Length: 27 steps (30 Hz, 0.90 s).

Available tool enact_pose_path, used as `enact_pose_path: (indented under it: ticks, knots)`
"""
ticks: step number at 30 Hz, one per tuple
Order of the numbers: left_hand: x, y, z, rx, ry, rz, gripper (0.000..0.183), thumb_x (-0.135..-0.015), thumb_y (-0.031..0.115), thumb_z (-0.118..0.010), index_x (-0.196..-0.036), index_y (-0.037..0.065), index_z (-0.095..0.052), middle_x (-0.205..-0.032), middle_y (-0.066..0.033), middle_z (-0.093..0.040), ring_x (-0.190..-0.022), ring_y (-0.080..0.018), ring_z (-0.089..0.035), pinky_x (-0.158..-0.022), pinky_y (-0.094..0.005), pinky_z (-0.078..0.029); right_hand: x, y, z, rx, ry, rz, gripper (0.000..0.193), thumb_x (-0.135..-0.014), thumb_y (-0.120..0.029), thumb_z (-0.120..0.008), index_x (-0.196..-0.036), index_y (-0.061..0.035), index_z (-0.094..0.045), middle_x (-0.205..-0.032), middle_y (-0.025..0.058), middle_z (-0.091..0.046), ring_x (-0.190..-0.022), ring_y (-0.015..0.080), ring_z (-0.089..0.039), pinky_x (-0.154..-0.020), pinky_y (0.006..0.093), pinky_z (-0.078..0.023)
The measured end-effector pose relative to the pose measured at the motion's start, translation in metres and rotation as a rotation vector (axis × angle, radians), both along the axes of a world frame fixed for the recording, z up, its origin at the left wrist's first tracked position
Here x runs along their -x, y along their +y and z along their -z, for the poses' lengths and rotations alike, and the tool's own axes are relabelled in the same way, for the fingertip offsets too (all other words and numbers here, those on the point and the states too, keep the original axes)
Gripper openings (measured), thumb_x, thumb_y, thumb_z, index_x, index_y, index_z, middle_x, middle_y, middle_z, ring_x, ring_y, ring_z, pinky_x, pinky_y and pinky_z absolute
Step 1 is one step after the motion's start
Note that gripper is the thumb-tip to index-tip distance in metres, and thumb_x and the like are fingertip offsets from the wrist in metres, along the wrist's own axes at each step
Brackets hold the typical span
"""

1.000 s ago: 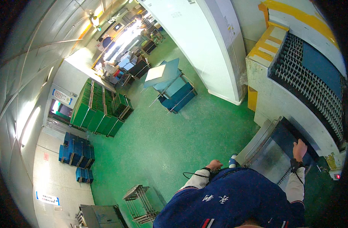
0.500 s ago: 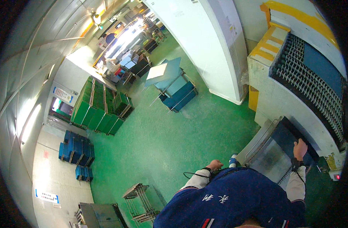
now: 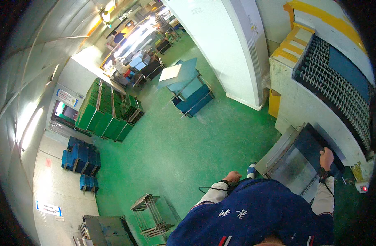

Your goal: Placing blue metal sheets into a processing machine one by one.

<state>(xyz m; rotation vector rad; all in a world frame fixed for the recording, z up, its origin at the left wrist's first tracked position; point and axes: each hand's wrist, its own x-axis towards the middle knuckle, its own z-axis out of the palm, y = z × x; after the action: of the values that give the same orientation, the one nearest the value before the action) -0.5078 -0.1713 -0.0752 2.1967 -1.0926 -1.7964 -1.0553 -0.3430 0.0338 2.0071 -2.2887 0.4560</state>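
Note:
My right hand (image 3: 326,158) is closed at the top edge of a dark panel (image 3: 309,141), which stands in a grey metal rack (image 3: 278,158) with a row of slots along its near side. The fingers seem to grip that edge. My left hand (image 3: 233,177) hangs beside my body with its fingers curled; whether anything is in it is hidden. A dark cord loops from the left wrist, and a dark band circles the right one. Next to the left hand is a small blue and white thing (image 3: 252,169), too partly seen to name.
A roller conveyor machine (image 3: 335,78) with a blue board stands at the right, beside a tall white cabinet (image 3: 237,53). Ahead is a cart with blue panels (image 3: 192,100). Green racks (image 3: 106,115), blue racks (image 3: 82,158) and a metal stand (image 3: 151,215) are leftward. People work far off.
The view has shifted slightly. Both hands stay in nearly the same places, the right one still at the dark panel's edge.

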Motion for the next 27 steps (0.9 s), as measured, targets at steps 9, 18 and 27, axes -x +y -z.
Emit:
enact_pose_path:
  ticks: [9,18,27]
  knots:
    - [0.002,-0.012,0.01,0.028,-0.041,0.092,0.032,-0.074,0.033,-0.063,-0.081,0.002,-0.066,-0.073,-0.0089,-0.066,-0.06,-0.0208,-0.06,-0.055,-0.0331,-0.049,-0.018,-0.003,-0.126,-0.087,-0.014,-0.009,0.035,-0.075,-0.018,-0.066,-0.105,-0.0019,-0.057,-0.094,0.0197,-0.06,-0.089,0.0368,-0.056,-0.074,0.0432,-0.044]
    - [0.007,-0.037,0.004,0.094,-0.06,0.331,0.039,-0.076,0.037,-0.064,-0.093,0.002,-0.064,-0.08,-0.0098,-0.066,-0.071,-0.0197,-0.062,-0.066,-0.0322,-0.049,0.032,0.03,-0.231,-0.019,-0.037,0.145,0.041,-0.077,-0.018,-0.063,-0.113,0.0004,-0.054,-0.102,0.0208,-0.059,-0.094,0.038,-0.055,-0.082,0.0388,-0.042]
    - [0.018,-0.046,-0.005,-0.045,0.079,0.019,0.021,-0.077,0.024,-0.062,-0.08,0.003,-0.061,-0.07,-0.0053,-0.062,-0.056,-0.0161,-0.055,-0.051,-0.0293,-0.045,0.072,0.04,-0.214,0.384,-1.599,0.54,0.036,-0.08,-0.028,-0.066,-0.105,-0.0041,-0.058,-0.099,0.0055,-0.06,-0.088,0.0203,-0.054,-0.081,0.0368,-0.041]
